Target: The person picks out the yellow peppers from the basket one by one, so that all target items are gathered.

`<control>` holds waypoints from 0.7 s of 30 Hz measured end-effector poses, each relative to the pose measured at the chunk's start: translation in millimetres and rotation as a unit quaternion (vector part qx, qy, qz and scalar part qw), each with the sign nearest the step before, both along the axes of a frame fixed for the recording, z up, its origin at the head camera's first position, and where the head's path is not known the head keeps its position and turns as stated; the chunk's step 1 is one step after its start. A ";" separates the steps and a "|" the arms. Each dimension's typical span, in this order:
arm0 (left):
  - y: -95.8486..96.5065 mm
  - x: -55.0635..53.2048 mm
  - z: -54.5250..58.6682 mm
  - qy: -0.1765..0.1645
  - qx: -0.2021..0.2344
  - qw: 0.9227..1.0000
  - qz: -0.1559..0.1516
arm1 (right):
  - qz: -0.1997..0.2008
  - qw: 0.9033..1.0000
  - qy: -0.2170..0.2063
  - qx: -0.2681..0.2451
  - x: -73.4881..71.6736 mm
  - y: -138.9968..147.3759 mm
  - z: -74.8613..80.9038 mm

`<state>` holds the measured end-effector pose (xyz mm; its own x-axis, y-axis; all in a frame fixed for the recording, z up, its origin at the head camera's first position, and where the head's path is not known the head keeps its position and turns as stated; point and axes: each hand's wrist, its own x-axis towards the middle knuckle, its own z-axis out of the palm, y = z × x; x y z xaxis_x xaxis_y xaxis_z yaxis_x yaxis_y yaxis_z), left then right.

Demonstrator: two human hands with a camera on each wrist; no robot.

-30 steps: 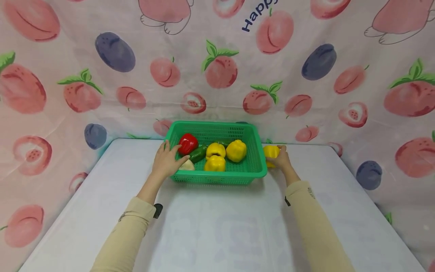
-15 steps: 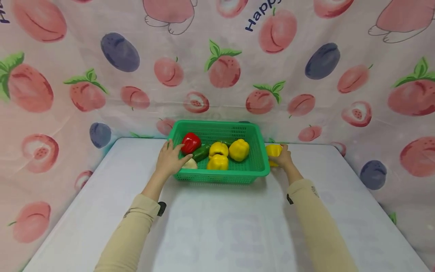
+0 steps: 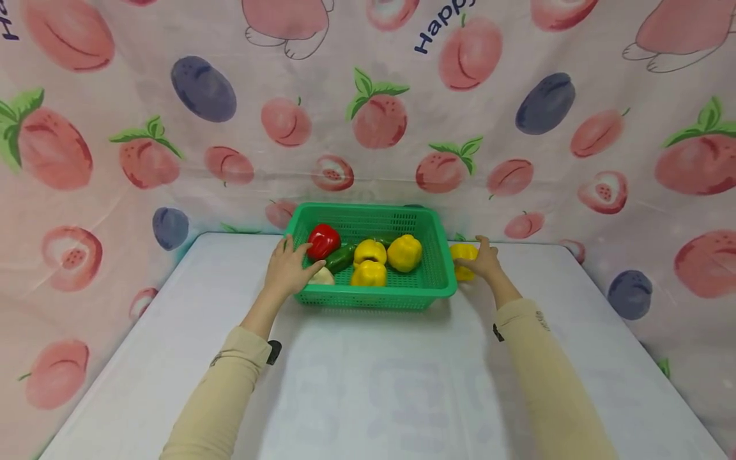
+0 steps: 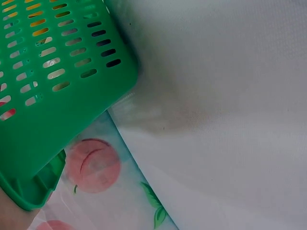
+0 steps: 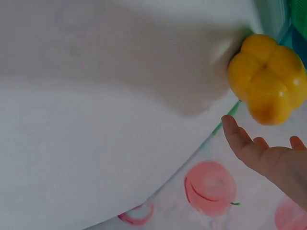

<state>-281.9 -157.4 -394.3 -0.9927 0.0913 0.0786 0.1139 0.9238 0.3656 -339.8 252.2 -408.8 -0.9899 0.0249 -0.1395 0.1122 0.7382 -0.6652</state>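
Observation:
My left hand [image 3: 285, 267] rests at the left rim of a green plastic basket [image 3: 376, 298], its fingers spread over the edge. The thumb reaches across a pale rounded thing [image 3: 323, 276], and the index finger lies close to a red bell pepper [image 3: 324, 241]. Outside the basket's right wall stands a yellow bell pepper [image 5: 266, 76]. Beside it my right hand [image 5: 271, 160] is apart from it, fingers spread and holding nothing. In the head view the right hand [image 3: 485, 259] partly covers that pepper.
Inside the basket lie a long dark green vegetable [image 3: 340, 258] and several more yellow bell peppers [image 3: 405, 253]. A white-covered table [image 3: 368, 383] carries everything. Directly behind the basket hangs a fruit-printed cloth [image 3: 241, 115].
My right hand has let go of the yellow bell pepper beside the basket, its fingers spreading as it moves slightly right. The left hand stays at the rim. The head view shifted slightly.

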 end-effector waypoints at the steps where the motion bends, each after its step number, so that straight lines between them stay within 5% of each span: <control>1: 0.1 0.1 -0.3 0.000 -0.001 1.000 0.000 | 0.000 1.000 0.002 0.004 1.4 -0.3 2.9; 11: 0.1 -0.1 -0.2 0.005 0.001 1.000 -0.003 | 0.013 0.998 0.040 0.048 11.1 -4.0 24.3; 21: 0.4 0.6 -1.8 0.011 0.004 1.000 0.000 | 0.023 0.997 0.075 0.018 10.6 -7.5 34.2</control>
